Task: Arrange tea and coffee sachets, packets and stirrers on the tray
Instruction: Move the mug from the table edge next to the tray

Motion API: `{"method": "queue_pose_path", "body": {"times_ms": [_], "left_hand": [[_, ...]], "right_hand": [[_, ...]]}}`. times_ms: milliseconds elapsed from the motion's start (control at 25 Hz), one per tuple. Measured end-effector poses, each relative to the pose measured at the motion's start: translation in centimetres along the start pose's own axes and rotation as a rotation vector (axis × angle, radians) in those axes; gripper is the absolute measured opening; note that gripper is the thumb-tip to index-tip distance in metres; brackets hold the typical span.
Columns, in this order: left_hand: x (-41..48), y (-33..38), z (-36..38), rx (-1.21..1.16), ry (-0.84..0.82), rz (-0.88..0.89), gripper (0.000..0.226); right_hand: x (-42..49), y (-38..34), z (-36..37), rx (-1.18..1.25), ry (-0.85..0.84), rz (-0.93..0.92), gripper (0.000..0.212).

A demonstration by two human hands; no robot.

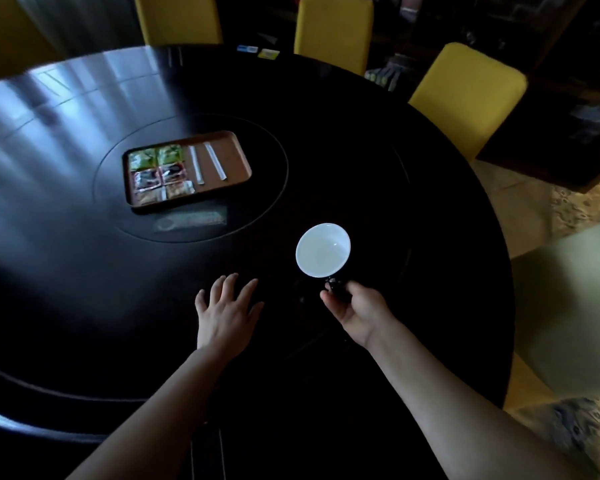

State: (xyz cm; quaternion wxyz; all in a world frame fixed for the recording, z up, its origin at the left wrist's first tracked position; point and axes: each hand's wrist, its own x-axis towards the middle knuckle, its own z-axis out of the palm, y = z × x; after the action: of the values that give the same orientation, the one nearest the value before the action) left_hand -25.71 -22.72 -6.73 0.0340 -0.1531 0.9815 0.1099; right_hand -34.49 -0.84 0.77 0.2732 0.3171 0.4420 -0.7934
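A brown tray (238,157) lies on the round inset at the middle of the dark table (84,271). On its left half sit green sachets (156,156), red sachets (160,176) and pale packets (168,194) in rows. Two white stirrers (205,164) lie side by side on its right half. My right hand (355,308) grips the dark handle of a cup (323,250) that is white inside, near the table's front right. My left hand (227,311) hovers flat over the table with fingers spread and nothing in it.
Three yellow chairs (333,31) stand around the far side of the table. Two small packets, one blue (247,49) and one yellow (269,54), lie at the table's far edge. A dark cabinet fills the right background. A patterned rug (575,431) covers the floor at right.
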Motion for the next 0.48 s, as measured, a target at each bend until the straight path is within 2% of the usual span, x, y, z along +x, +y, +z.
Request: {"method": "queue_pose_path", "body": {"times_ms": [280, 480], "left_hand": [[8.2, -3.9, -0.9, -0.038, 0.070, -0.207, 0.060], [12.0, -4.8, -1.0, -0.021, 0.100, -0.343, 0.063]], "right_hand": [[7.8, -2.0, 7.4, -0.015, -0.100, 0.034, 0.016], [14.0, -5.2, 13.2, -0.063, -0.163, 0.016, 0.020]]}}
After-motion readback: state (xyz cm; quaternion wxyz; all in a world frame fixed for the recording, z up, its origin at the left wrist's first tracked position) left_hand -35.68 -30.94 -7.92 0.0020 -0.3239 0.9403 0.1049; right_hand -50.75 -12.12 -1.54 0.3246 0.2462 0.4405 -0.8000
